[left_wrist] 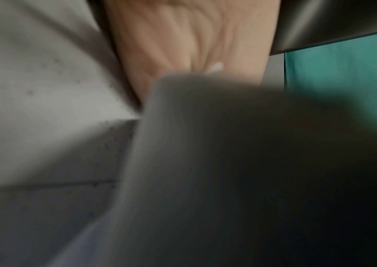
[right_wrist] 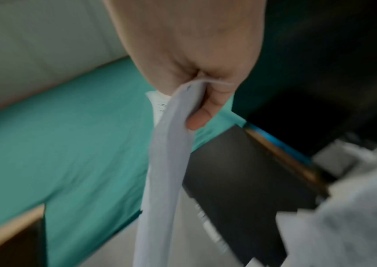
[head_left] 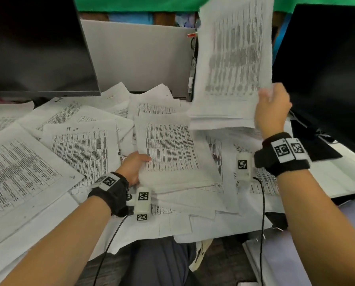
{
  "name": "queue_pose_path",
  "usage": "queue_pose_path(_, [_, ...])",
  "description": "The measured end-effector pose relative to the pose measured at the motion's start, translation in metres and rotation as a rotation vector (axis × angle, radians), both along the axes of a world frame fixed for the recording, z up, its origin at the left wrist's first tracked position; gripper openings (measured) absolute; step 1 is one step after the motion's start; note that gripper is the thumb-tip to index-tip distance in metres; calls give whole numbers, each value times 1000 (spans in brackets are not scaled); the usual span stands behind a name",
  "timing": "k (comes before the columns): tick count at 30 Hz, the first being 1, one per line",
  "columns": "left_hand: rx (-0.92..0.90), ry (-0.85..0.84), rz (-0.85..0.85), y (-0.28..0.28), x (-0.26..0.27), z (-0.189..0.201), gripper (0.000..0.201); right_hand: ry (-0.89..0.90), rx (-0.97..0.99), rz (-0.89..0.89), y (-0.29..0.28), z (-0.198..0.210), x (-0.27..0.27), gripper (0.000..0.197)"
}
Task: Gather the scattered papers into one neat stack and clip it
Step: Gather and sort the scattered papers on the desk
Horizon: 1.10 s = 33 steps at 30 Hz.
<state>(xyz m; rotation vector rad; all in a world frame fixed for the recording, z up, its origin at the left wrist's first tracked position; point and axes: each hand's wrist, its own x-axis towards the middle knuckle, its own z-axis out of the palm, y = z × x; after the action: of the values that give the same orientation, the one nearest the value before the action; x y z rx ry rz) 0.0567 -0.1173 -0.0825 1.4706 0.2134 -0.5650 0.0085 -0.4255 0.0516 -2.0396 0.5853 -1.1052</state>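
Right hand (head_left: 272, 108) pinches a raised sheaf of white printed papers (head_left: 232, 58); left hand (head_left: 134, 167) grips a second printed sheaf (head_left: 172, 153) lying mid-tabletop.

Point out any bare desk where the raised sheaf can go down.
No bare desk shows: scattered papers cover it from the left monitor to the right monitor. The right hand holds the raised sheaf; the left hand grips another bundle.
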Motion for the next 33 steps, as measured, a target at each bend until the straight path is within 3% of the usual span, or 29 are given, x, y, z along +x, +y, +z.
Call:
queue_pose_path(3, [-13, -13, 16, -4, -5, 5, 27, 157, 229, 217, 13, -23, 11, 21])
queue_pose_path(6, [-156, 12, 31, -6, -1, 6, 51, 422, 439, 433, 40, -60, 9, 27])
queue_pose_path(9, [-227, 67, 59, 0, 3, 8, 70, 610, 478, 476, 60, -89, -2, 29])
queue_pose_path(12, [-154, 42, -3, 2, 6, 3, 66, 708, 389, 481, 60, -103, -9, 30])
queue_pose_path(13, [-88, -4, -10, 0, 4, 3, 56, 723, 386, 493, 59, -102, -12, 32])
queue_pose_path(15, [-23, -118, -18, -2, 2, 6, 38, 700, 455, 550, 55, -99, -18, 29])
queue_pose_path(19, [-55, -302, -55, -3, -17, 41, 34, 522, 729, 653, 42, -86, -22, 42])
queue_pose_path(23, [-86, -587, -80, 4, -33, 83, 37, 290, 962, 841, 51, -54, -25, 41])
queue_pose_path(25, [-9, -815, -5, 4, -40, 104, 35, 124, 878, 830, 61, -28, -24, 40])
queue_pose_path(28, [83, -1056, 116, -1, -48, 133, 36, -29, 588, 817, 82, 11, -31, 24])
queue_pose_path(31, [26, -1118, 191, 2, -47, 151, 52, -83, 463, 877, 93, 30, -40, 29])
queue_pose_path(33, [-99, -1078, 182, 7, -45, 156, 55, -55, 429, 918, 94, 29, -45, 47])
